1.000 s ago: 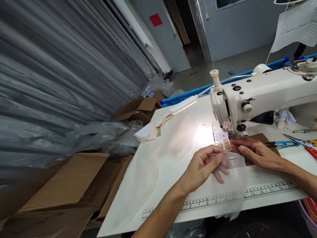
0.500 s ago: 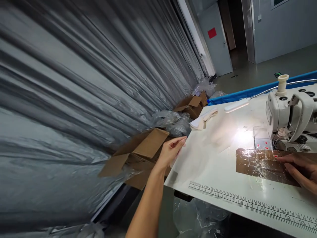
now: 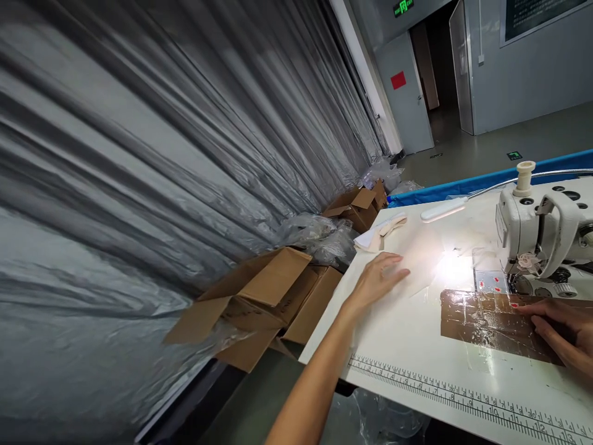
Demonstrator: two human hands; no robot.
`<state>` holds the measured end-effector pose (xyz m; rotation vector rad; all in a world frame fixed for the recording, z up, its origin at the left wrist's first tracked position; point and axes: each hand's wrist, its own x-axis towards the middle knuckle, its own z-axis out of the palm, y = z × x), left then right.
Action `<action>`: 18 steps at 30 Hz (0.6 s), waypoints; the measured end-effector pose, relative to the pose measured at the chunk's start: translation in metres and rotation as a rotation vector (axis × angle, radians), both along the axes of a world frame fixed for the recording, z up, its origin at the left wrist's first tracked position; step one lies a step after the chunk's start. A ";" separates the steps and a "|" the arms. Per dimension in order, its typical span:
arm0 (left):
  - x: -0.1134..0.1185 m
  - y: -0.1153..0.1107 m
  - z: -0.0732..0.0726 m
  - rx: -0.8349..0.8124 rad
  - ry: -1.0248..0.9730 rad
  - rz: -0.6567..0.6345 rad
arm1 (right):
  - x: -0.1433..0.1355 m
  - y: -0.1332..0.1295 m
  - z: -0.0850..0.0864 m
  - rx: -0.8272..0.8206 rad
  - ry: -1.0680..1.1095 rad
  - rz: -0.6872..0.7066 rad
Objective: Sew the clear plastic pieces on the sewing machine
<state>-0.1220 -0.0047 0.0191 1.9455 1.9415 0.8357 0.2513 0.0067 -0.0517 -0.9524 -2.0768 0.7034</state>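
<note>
- Left hand [image 3: 380, 279] has come from the desk's [image 3: 403, 337] edge inward, fingers loosely spread, near blurred pale material [image 3: 422, 253].
- Seemingly empty, it looks free for work.
- Right hand [image 3: 567, 314] stays at the brown plate [image 3: 463, 318] beside the sewing machine [image 3: 521, 225]; whether it pinches anything, cannot tell.

Our left hand [image 3: 377, 279] is loosely spread, well away from the sewing machine [image 3: 512, 222]; our right hand [image 3: 563, 324] points beside it.
</note>
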 end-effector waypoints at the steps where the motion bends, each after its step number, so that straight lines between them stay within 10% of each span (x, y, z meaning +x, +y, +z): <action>1: 0.008 0.003 -0.003 -0.002 0.031 -0.025 | 0.000 0.000 0.002 -0.002 0.003 -0.004; 12: 0.033 0.009 -0.004 0.126 0.069 0.006 | -0.007 -0.007 0.016 -0.002 0.052 -0.002; 18: 0.082 -0.009 -0.008 0.160 -0.052 -0.310 | -0.005 -0.006 0.013 -0.027 0.049 0.005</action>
